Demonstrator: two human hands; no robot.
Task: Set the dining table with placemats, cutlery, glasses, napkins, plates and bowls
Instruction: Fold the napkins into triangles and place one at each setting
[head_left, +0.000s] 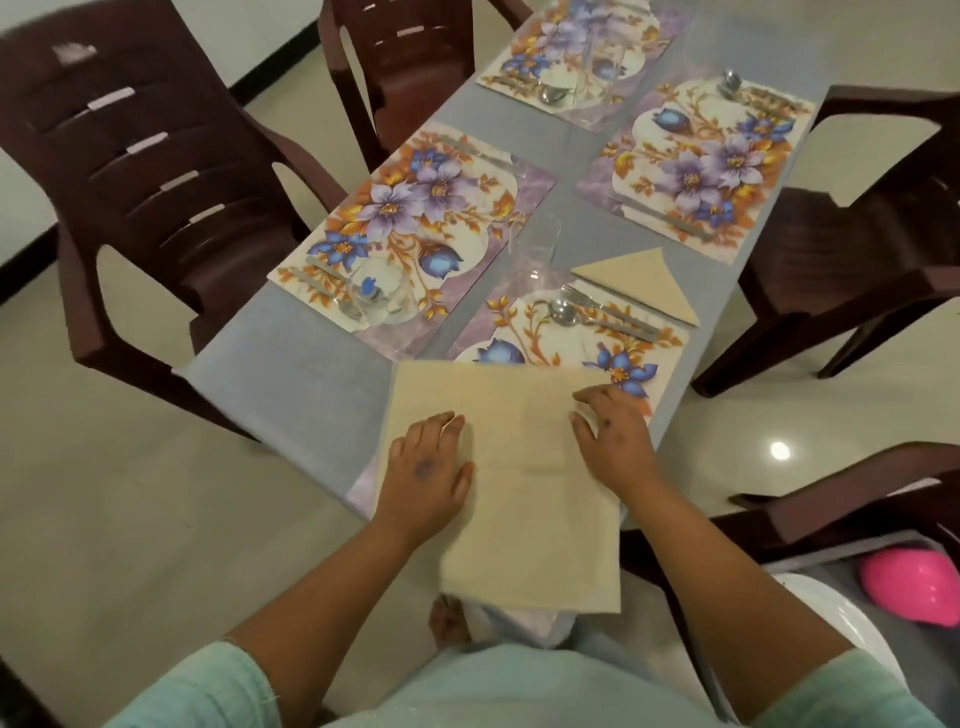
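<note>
Both hands lay on a beige napkin (524, 467) spread at the near end of the desk (291, 374), at about 6 o'clock in the view. The left hand (428, 470) rested flat on the cloth's left part with its fingers straight, pressing it down. The right hand (613, 441) rested on the right part with its fingers a little bent; whether they pinched the cloth I could not tell. I judge that the napkin was being held flat like this so that it could be folded, because a folded napkin (644, 283) in triangle shape already lay at about 1 o'clock from the hands, just beside the near right placemat (550, 338). The open napkin covered the near edge of that placemat and hung over the desk's edge toward the person (its lower corner was in the air above the lap).

Four floral placemats were on the desk. The near left placemat (410, 239) lay at about 11 o'clock from the hands, with a clear glass (379, 299) on it. A spoon (563, 312) and a fork (608, 312) lay on the near right placemat, probably set there first so that the napkin goes next to them. Another glass (537, 249) stood between the two near placemats. No plates or bowls were on the placemats yet.
</note>
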